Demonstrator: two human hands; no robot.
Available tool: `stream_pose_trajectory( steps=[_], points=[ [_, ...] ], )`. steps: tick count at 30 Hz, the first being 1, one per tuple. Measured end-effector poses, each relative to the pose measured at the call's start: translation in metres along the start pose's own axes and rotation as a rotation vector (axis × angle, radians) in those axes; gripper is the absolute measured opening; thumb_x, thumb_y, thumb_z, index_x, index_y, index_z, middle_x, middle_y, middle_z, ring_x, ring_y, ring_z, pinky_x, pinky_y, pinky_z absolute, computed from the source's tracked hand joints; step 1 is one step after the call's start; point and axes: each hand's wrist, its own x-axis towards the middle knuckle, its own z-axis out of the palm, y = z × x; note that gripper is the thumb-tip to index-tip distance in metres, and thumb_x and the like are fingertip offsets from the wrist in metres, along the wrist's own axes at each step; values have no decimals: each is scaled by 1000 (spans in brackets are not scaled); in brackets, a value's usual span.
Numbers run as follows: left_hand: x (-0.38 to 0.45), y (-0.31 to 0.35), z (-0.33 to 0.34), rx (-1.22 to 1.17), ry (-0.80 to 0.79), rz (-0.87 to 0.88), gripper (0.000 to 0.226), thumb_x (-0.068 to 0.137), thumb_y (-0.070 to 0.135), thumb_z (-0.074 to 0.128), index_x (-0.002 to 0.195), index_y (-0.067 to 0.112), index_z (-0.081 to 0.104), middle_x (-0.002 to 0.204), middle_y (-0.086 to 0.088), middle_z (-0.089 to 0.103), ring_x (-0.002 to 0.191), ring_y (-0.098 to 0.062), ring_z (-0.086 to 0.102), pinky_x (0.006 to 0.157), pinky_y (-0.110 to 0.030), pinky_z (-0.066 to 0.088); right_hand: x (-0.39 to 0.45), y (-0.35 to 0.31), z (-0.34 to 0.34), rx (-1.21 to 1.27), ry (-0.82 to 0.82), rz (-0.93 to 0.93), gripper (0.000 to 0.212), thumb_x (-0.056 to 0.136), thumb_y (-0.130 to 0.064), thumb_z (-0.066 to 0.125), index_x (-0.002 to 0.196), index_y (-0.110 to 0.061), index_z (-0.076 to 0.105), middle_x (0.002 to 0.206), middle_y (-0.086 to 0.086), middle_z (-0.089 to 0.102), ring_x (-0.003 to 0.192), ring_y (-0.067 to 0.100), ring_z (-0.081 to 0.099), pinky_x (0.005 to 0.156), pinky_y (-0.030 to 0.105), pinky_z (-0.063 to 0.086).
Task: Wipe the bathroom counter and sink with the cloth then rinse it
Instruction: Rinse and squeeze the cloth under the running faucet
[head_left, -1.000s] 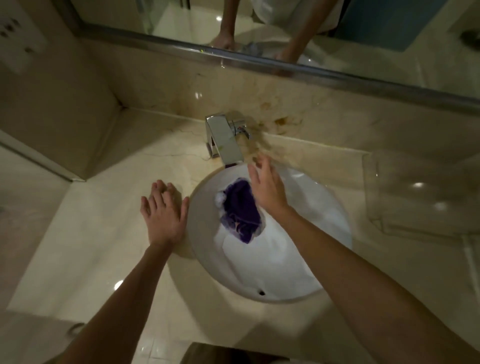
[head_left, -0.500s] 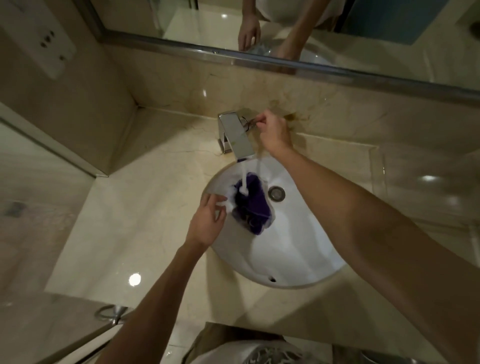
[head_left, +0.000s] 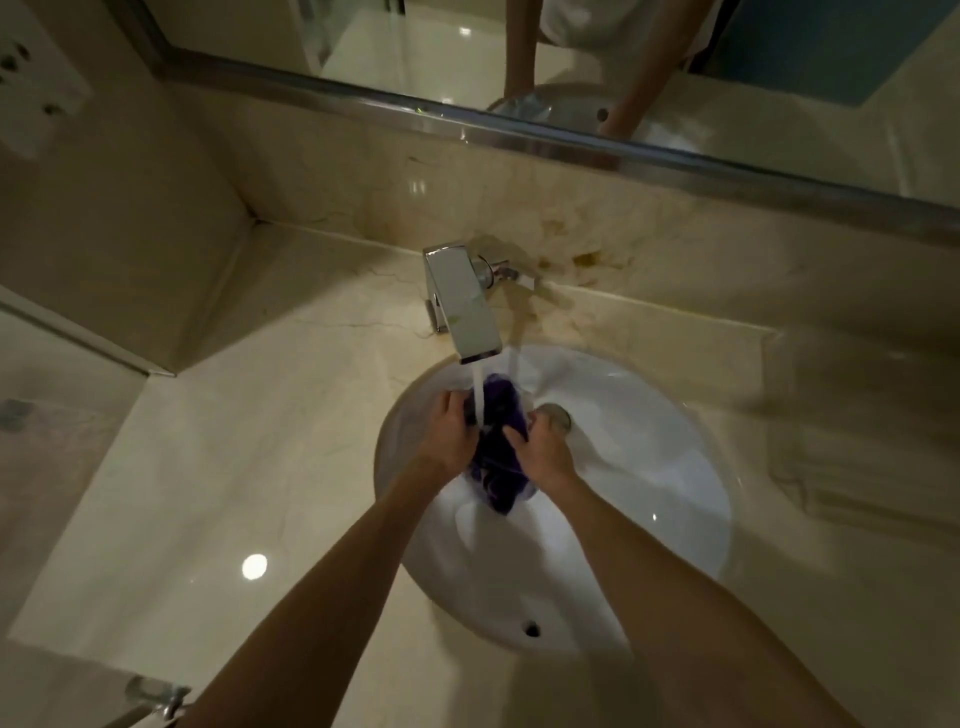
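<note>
A purple cloth (head_left: 496, 470) is bunched up in the white oval sink (head_left: 649, 493), right under the stream of water (head_left: 478, 400) falling from the chrome tap (head_left: 462, 306). My left hand (head_left: 449, 434) grips the cloth's left side. On the right side my right hand (head_left: 540, 449) grips it too, with the fingers curled into the fabric. The drain (head_left: 556, 415) shows just behind my right hand. The beige marble counter (head_left: 234, 467) surrounds the sink.
A mirror (head_left: 519, 62) with a metal frame runs along the back wall above a marble backsplash with brown stains (head_left: 587, 260). A wall and glass panel (head_left: 62, 338) close the left side. Folded towels (head_left: 857, 452) lie on the counter at the right.
My right hand left the tap lever and came down onto the cloth. My left hand moved further into the sink. Both hands now hold the cloth under the running water.
</note>
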Motion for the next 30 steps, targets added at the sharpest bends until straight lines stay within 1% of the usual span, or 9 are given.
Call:
stream_pose_trajectory(
  steps=[3,7,10,12,15,17,20,25,30],
  points=[
    [30,-9,20,9,-2,-15,52,93,24,50,140,2,44,139,-22,49,126,-39,47,108,-50,38,19,-15,17,-35,21,48,58,99,-43,57,136,-1,41,140,24,48,123,41,53,94,47,48],
    [38,-8,39,144,44,-19,81,86,42,4,139,-7,40,136,-29,43,124,-43,42,104,-45,32,32,-23,26,-100,47,83,52,101,-33,54,137,-1,38,141,25,45,126,42,49,98,49,47],
    [27,1,36,120,30,-74,43,104,34,35,121,-2,53,114,-22,57,98,-29,54,86,-36,41,25,-15,22,66,-19,8,36,104,-37,49,121,-6,51,119,16,64,105,35,62,85,41,49],
    [23,-7,33,21,-62,-107,28,105,30,41,102,6,56,107,-20,66,84,-24,55,81,-34,47,12,-14,12,182,-55,-15,35,102,-47,51,108,-14,59,101,6,67,92,27,63,77,34,44],
    [13,-19,25,-23,-161,-77,29,104,27,40,112,5,58,122,-22,57,111,-33,54,105,-47,42,-4,-23,-6,295,1,-55,45,99,-54,52,91,-11,65,86,6,67,81,24,63,76,33,45],
    [0,-4,8,-254,-138,-119,33,100,43,48,110,13,60,122,-17,58,118,-33,54,106,-53,42,-10,-37,-20,347,2,-53,47,99,-51,54,102,-6,68,96,11,67,89,27,64,82,35,47],
    [-7,9,-17,-418,-15,-74,76,69,76,68,108,11,63,103,-9,72,100,-25,69,91,-44,56,-15,-59,-44,324,-94,-77,34,102,-40,54,116,-11,66,104,4,67,95,20,62,78,28,45],
    [-16,29,-50,-239,26,54,40,96,37,61,128,15,53,107,-2,66,98,-23,65,81,-28,42,-10,-65,-61,173,-239,-169,26,101,-24,56,125,-15,50,119,6,66,113,25,63,101,49,50],
    [-19,20,-60,-219,52,190,28,98,36,56,126,32,53,119,0,70,106,-21,65,88,-32,48,-11,-70,-67,127,-424,-225,48,88,-7,68,131,-10,46,123,5,60,119,23,59,102,36,52]
  ],
)
